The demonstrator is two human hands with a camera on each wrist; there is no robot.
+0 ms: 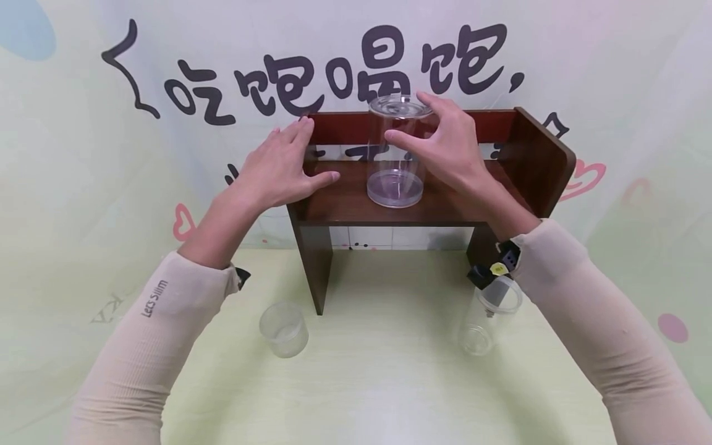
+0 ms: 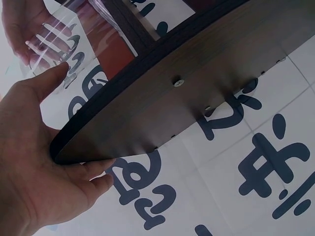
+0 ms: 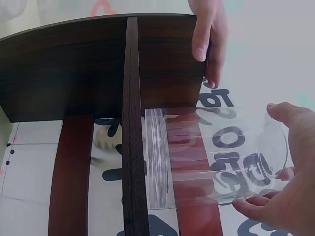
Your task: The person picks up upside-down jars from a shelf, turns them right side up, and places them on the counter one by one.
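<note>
A clear plastic jar (image 1: 384, 164) stands upright on the board of a dark brown wooden shelf (image 1: 345, 194). My right hand (image 1: 450, 142) holds it near the top, thumb on the near side and a finger at the upper rim. In the right wrist view a ridged band (image 3: 156, 157) circles the jar's end against the board. My left hand (image 1: 278, 161) rests over the shelf's left side panel (image 2: 147, 108), fingers on the outer face and thumb stretched toward the jar. Part of its fingers hides behind the panel in the left wrist view.
On the pale table (image 1: 378, 358), a small frosted cup (image 1: 283, 330) stands left of the shelf. Another clear container (image 1: 473, 327) is at the right, partly behind the right wrist camera (image 1: 484, 275). A printed cloth (image 1: 222, 49) hangs behind the shelf.
</note>
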